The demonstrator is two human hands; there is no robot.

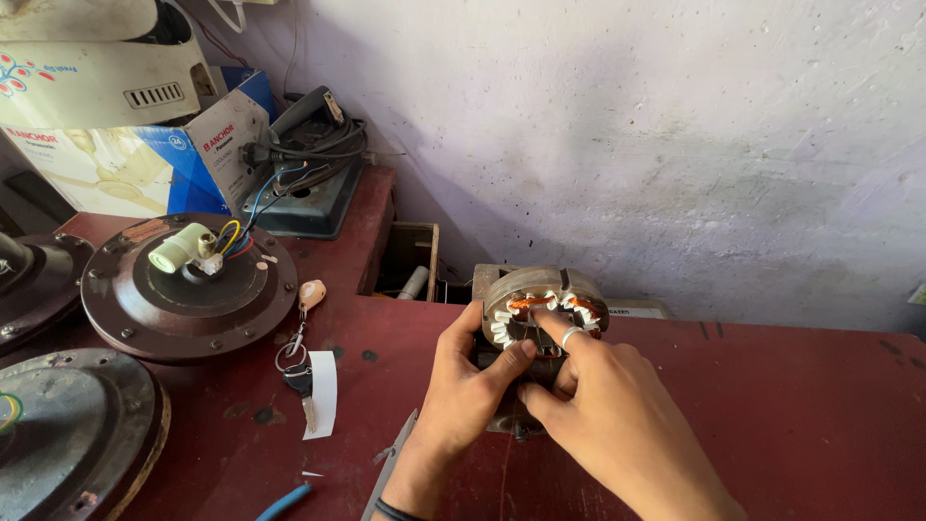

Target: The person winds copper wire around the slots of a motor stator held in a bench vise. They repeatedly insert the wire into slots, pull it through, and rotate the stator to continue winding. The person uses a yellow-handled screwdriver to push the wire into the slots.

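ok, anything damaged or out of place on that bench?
Nothing looks broken. The motor stator sits upright between the left hand and right hand. Loose bits lie around: a key bunch on a paper slip, coloured wires sprouting from the brown fan motor.

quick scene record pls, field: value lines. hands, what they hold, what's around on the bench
left hand: grips the side of a motor stator, thumb across its front
right hand: ringed finger reaches into the stator's copper windings
stator: upright on the red workbench, white insulation visible inside
fan motor housing: brown disc, left of the hands, coloured wires and a pale capacitor on top
keys: between the housing and the hands, beside a white paper slip
cardboard box: back left, against the wall
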